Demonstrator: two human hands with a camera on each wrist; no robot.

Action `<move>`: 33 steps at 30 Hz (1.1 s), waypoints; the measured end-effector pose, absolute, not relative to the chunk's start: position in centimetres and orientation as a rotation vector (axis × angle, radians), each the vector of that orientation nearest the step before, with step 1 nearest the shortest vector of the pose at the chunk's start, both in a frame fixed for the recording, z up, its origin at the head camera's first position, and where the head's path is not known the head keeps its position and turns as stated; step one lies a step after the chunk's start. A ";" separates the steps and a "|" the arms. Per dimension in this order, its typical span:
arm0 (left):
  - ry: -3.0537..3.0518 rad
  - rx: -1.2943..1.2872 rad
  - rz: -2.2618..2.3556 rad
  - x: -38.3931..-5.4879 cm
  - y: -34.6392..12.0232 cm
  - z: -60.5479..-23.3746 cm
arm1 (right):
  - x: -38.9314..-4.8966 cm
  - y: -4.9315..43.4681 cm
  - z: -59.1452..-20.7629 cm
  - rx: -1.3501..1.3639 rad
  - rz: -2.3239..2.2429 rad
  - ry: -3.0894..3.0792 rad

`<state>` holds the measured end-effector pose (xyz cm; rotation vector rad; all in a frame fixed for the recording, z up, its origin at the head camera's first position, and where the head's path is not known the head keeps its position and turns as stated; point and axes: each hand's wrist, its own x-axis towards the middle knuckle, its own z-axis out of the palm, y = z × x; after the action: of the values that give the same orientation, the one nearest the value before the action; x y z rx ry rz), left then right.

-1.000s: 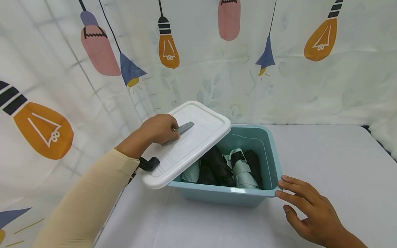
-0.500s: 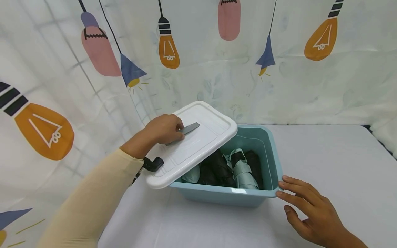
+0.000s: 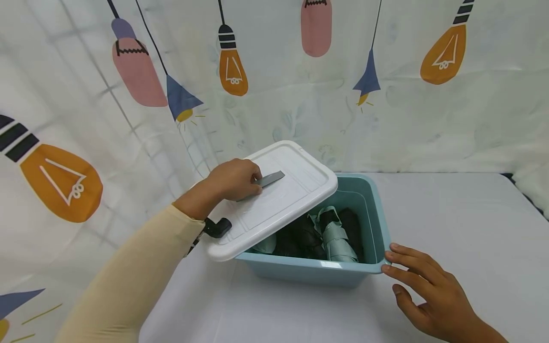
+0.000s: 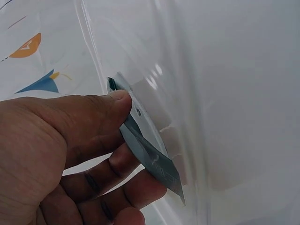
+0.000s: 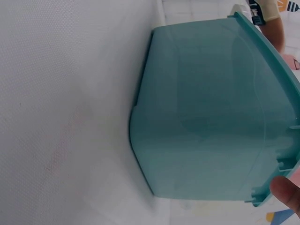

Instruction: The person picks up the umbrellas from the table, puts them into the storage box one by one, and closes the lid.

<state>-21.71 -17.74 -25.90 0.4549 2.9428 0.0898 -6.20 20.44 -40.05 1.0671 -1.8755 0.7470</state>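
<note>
In the head view my left hand (image 3: pixel 236 180) grips the grey handle (image 3: pixel 272 179) on top of a white plastic lid (image 3: pixel 296 174). The left wrist view shows thumb and fingers pinching that handle (image 4: pixel 154 159). Tilted, the lid covers the left part of a light blue storage bin (image 3: pixel 300 272). Inside the bin's uncovered right part lie a pale teal rolled fabric bundle (image 3: pixel 339 242) and black bundles (image 3: pixel 300 238); others are hidden under the lid. My right hand (image 3: pixel 433 290) touches the bin's near right corner with straight fingertips. From the right wrist, the bin's outer side (image 5: pixel 201 108) shows.
The bin stands on a white-covered table (image 3: pixel 450 214). Behind and to the left hangs a white curtain (image 3: pixel 274 95) printed with lamps and bulbs. A black wrist strap mount (image 3: pixel 218 228) on my left wrist sits close over the lid.
My left hand has moved the lid steadily to the right, covering more of the bin. The right hand has stayed at the bin's corner; the bin has not moved.
</note>
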 end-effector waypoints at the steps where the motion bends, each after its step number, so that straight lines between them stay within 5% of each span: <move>1: 2.940 0.459 0.089 -21.7 -17.7 -25.9 | -6.2 20.4 -40.0 1.067 0.746 -1.878; 33: 2.874 0.655 0.064 -21.3 -15.9 -25.7 | -6.2 20.5 -40.2 1.061 0.739 -1.893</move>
<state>-21.29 -15.92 -25.71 0.6549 2.8738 0.0641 -6.20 20.47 -40.17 1.0606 -1.8928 0.7387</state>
